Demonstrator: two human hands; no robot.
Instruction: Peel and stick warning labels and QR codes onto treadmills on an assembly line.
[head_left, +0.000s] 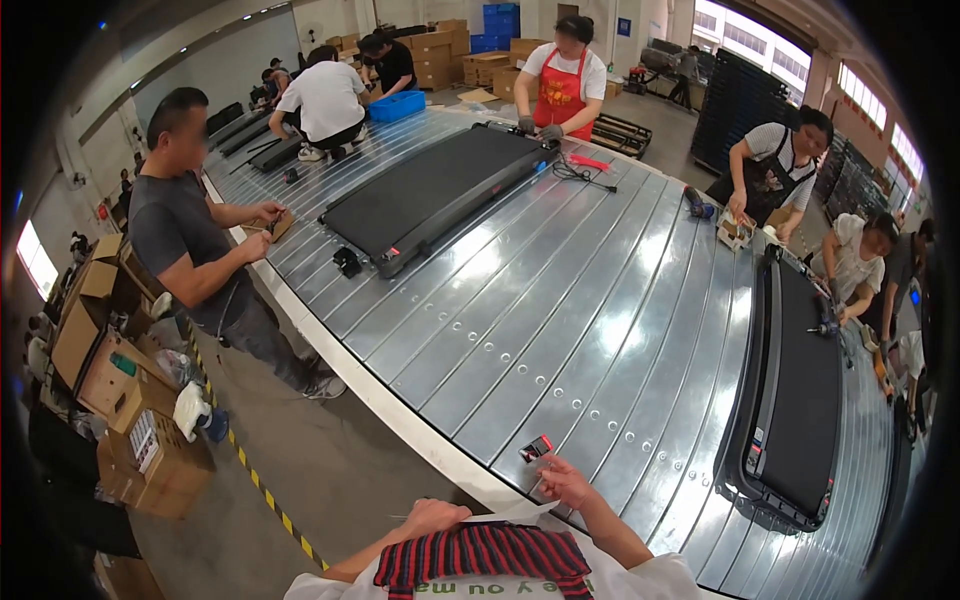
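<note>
My right hand (567, 482) is raised over the near edge of the metal-topped table, thumb and fingers pinched together. At its fingertips is a small red, black and white sticker (536, 448). Close against my body, my left hand (436, 515) is closed on the end of a white paper sheet (510, 514). That sheet stretches across toward my right wrist, and part of it is hidden behind my striped apron strap.
A black treadmill deck (435, 190) lies across the table's far half; another treadmill deck (795, 390) lies at the right. A person in grey (185, 210) stands at the left edge. Co-workers stand along the far and right sides. Cartons (160, 450) sit on the left floor.
</note>
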